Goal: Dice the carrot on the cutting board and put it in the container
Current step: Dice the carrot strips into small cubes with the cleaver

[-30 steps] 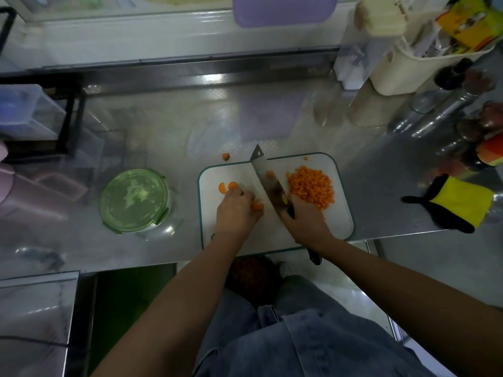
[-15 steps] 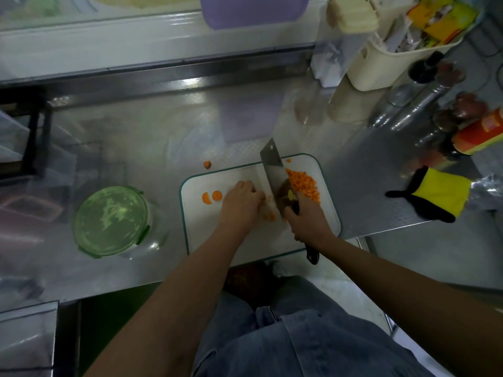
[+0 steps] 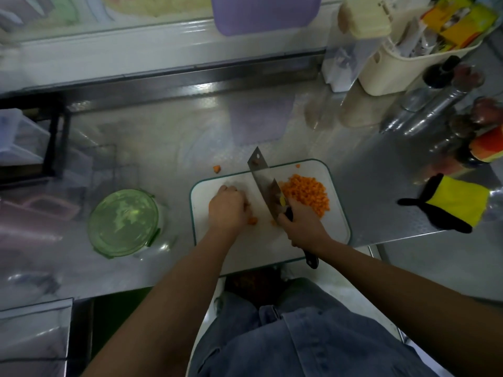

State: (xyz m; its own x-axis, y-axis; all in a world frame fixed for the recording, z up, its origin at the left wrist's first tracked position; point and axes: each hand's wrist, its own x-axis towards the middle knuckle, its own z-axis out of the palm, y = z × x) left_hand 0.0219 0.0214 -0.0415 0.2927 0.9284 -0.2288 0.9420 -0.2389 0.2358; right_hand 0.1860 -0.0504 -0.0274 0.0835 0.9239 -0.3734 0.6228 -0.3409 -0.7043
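Your right hand point(image 3: 302, 227) grips the knife point(image 3: 261, 180) over the board point(image 3: 339, 227); your left hand point(image 3: 227, 206) curls beside it, hold unclear.

The long stainless-steel worktop point(image 3: 168, 142) is gleaming and mirroring things, smooth at the left, finely dimpled at the right. The white green-edged plastic cutting board point(image 3: 261, 243) is looking matt. The broad cleaver point(image 3: 262, 183) is showing a bright bare-metal blade. The round translucent green plastic container lid point(image 3: 123, 221) is glinting; the yellow-and-black mitt point(image 3: 460, 205) is looking like soft cloth.
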